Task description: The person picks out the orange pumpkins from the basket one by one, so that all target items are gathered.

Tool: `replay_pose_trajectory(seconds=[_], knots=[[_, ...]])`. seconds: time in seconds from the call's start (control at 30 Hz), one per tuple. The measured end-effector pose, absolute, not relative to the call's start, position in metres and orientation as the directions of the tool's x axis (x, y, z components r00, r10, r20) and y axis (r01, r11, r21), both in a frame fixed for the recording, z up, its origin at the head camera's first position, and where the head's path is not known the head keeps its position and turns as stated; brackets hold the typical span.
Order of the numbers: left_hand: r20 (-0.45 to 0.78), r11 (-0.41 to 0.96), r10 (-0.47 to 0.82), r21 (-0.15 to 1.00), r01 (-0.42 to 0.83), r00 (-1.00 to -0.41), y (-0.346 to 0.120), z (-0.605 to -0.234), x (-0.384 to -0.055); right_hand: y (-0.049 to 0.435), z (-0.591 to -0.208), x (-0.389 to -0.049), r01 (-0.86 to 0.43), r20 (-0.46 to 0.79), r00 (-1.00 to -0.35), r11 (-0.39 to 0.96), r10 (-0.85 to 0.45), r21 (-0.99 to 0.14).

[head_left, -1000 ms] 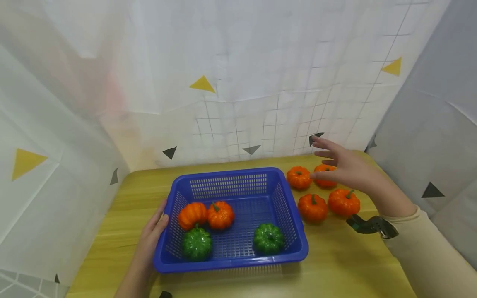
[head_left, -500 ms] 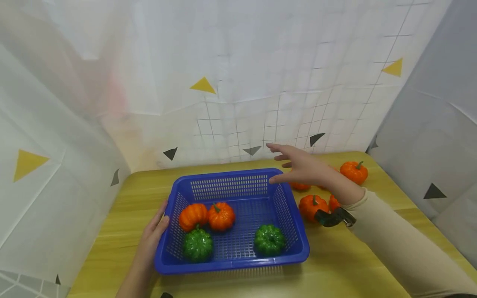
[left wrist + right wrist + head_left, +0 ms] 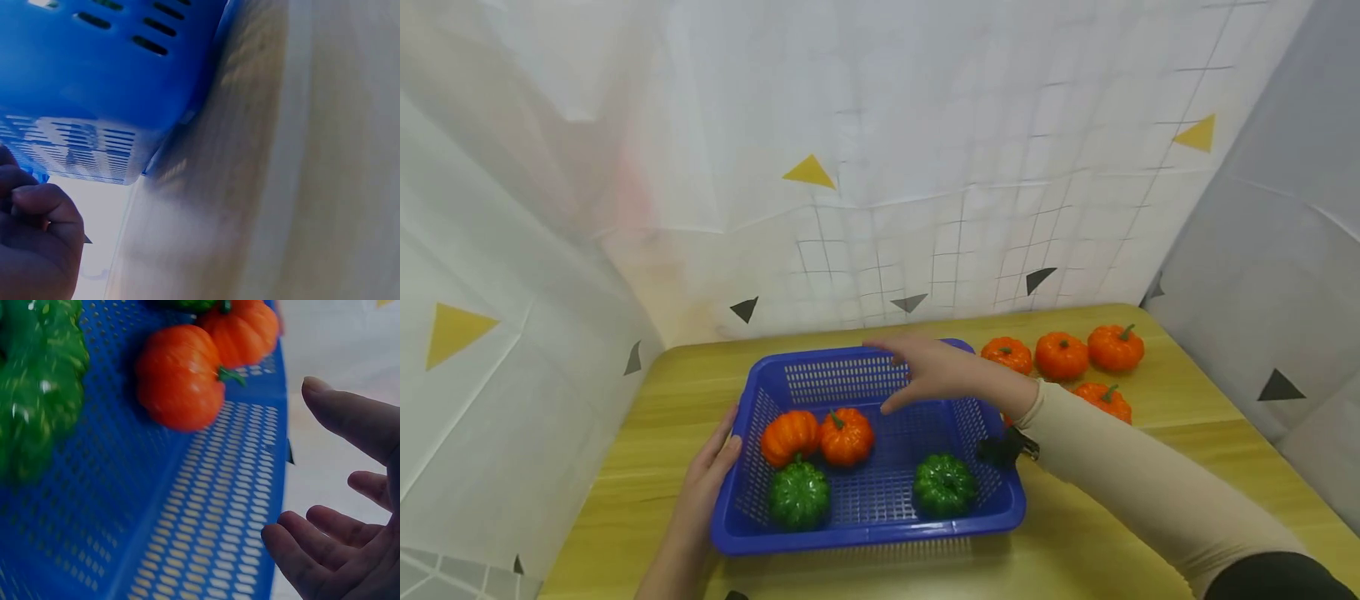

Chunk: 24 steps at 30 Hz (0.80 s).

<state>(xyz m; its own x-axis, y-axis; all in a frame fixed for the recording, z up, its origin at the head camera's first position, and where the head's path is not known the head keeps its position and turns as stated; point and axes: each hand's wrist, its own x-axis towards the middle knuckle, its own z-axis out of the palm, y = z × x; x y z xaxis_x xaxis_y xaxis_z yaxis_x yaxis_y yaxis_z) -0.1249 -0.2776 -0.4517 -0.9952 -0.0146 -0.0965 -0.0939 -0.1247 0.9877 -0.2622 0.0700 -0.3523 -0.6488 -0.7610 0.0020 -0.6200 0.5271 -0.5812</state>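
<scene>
A blue perforated plastic basket (image 3: 868, 528) sits on the table, holding two orange pumpkins (image 3: 847, 437) and two ribbed green pumpkins (image 3: 944, 486). My left hand (image 3: 709, 467) holds the basket's left side, thumb at the rim; in the left wrist view the left hand (image 3: 40, 231) shows bent fingers beside the basket wall. My right hand (image 3: 936, 368) hovers over the back of the basket with fingers spread and nothing in it. In the right wrist view the right hand (image 3: 340, 531) overlaps the rim, with an orange pumpkin (image 3: 178, 378) in the basket beyond it.
Several orange pumpkins (image 3: 1062, 356) stand on the wooden table (image 3: 647, 417) right of the basket, some partly hidden by the right forearm. A white sheet with grid lines and triangles (image 3: 880, 167) rises behind the table and on both sides.
My right hand has swept left from above the loose orange pumpkins to over the basket, staying empty. The left hand and the pumpkins in the basket have kept their places.
</scene>
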Motion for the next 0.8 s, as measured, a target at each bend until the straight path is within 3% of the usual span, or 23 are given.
replay_pose_trajectory(seconds=[0.23,0.8], knots=[[-0.096,-0.118,-0.009,0.989,-0.094,-0.995,-0.276,-0.452,-0.124,0.044,-0.375,-0.26,-0.646,-0.054,-0.592,0.513,-0.804,-0.565],[-0.116,-0.102,-0.007,0.988,-0.115,-0.993,-0.277,-0.447,-0.125,0.024,-0.399,-0.265,-0.659,-0.143,-0.55,0.533,-0.823,-0.53]])
